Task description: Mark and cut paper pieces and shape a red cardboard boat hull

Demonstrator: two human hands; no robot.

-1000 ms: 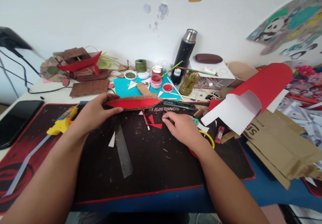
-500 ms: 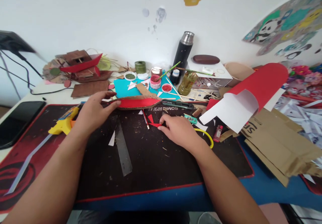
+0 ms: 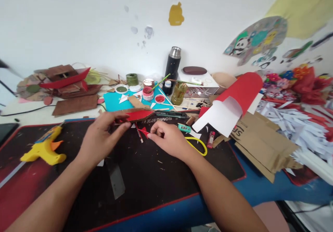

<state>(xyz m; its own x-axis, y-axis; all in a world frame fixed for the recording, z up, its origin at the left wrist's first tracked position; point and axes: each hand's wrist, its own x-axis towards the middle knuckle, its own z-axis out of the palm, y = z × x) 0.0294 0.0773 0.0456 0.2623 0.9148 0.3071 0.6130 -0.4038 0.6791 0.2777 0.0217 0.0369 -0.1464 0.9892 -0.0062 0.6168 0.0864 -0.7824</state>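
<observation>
- While holding the cardboard boat with the left hand, pinches the red paper scrap in the right hand.
- Keeps the boat near the far side of the black mat, with its red inside partly showing between the left fingers and the pointed right end.
- Grips farther along the boat than half a second ago, with left thumb and fingers closed around its near end and hiding much of that half.
- Presses right thumb and forefinger together on the scrap, after only touching its edge in the previous view; cannot tell whether fully clear of the mat.
- Has carried the scrap leftward, over the pencil and just below the boat, apart from it as far as can be seen.
- Means, by judgement, a change from reaching to handling two pieces at once, with both hands occupied and close together.
- Beyond the boat, shows the box cutter just past its right tip, and the blue paper under paint pots farther back.
- Farther out, leaves the yellow glue gun on the left and the scissors on the right, both untouched.
</observation>
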